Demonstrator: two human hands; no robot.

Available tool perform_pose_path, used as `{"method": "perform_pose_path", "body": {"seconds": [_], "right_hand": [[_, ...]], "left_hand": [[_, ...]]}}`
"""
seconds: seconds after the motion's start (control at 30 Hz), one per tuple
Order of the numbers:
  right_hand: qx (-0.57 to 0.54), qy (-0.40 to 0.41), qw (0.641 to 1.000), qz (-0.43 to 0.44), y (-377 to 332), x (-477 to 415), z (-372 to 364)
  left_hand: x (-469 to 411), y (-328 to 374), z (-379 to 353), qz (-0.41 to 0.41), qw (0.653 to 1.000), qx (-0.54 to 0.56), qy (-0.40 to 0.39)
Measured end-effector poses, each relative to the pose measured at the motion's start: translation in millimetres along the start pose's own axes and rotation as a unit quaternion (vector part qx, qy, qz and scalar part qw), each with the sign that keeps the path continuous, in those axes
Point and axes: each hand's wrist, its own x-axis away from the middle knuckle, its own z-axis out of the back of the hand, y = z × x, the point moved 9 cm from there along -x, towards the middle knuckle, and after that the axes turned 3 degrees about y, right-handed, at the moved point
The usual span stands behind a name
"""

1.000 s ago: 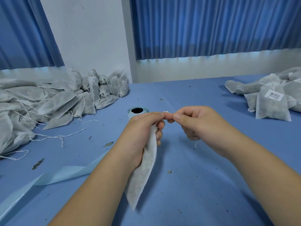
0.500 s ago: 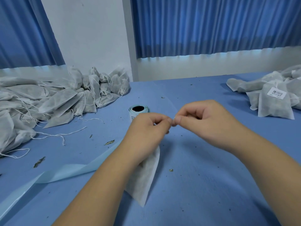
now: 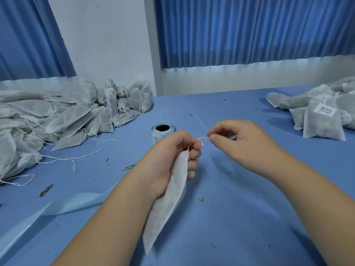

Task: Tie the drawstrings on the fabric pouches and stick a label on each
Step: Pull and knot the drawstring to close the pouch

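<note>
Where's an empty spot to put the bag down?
Bare blue tablecloth stretches between the pale blue label roll and the stack of labelled white pouches on the right, and beside the right hand. Crowded: the left side, with the heap of grey-white fabric pouches, loose strings and pale blue backing strip.

Nothing I could read outright, a white barcode label [image 3: 325, 110] sat on a pouch [image 3: 322, 128] to my right, print blurred, label roll [image 3: 158, 135] markings too small
</note>
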Motion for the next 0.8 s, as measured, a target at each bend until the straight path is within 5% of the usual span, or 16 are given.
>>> {"method": "perform_pose_path", "body": {"seconds": [0.13, 0.23, 0.33, 0.8], "right_hand": [[0.018, 0.11, 0.993, 0.025, -8, 0, 24], [-0.135, 0.013, 0.991, -0.006, -13, 2, 10], [-0.154, -0.098, 0.983, -0.014, -18, 10, -12], [-0.106, -0.16, 0.98, -0.046, -9, 15, -23]], "left_hand": [[-1, 2, -2, -0.009, 1.0, 0.0, -0.01], [1, 3, -5, -0.025, 0.999, -0.024, -0.017], [2, 5, -6, -0.039, 0.998, -0.044, -0.013], [8, 18, 9, -0.079, 0.964, -0.232, 0.102]]}}
